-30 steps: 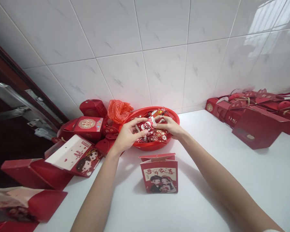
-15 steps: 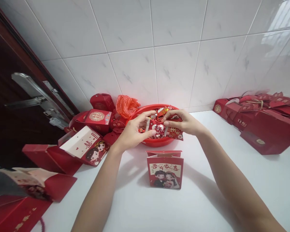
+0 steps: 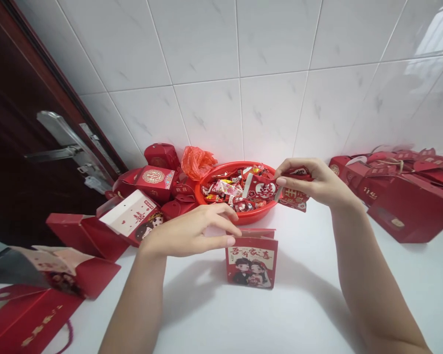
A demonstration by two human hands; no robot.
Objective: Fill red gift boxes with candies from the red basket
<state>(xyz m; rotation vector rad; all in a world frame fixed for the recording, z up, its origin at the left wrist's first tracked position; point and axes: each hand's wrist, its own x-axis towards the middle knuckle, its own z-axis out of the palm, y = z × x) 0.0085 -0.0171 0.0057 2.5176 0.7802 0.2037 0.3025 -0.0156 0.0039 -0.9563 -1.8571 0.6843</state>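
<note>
My right hand (image 3: 310, 183) pinches several red candy packets (image 3: 263, 190) and holds them up at the right side of a red plastic basket (image 3: 243, 216). One packet shows a white patch with red lettering; others overlap behind my fingers. My left hand (image 3: 199, 228) hangs at the top left corner of a red paper gift box (image 3: 251, 265), thumb and fingers apart and nothing between them. Whether its fingertips touch the box I cannot tell. The box stands upright, its top parted, with a cartoon couple on the front. Wrapped candies (image 3: 227, 188) fill the basket.
Red gift boxes (image 3: 153, 179) are heaped at the left, with a cream and red open box (image 3: 129, 214) in front. A crumpled red plastic bag (image 3: 197, 163) lies against the basket. More red boxes (image 3: 409, 201) stand at the right. Behind is a tiled wall (image 3: 273, 118).
My right hand has moved right with the packets, away from the basket's middle. My left hand has let go of them and come down towards the gift box.
</note>
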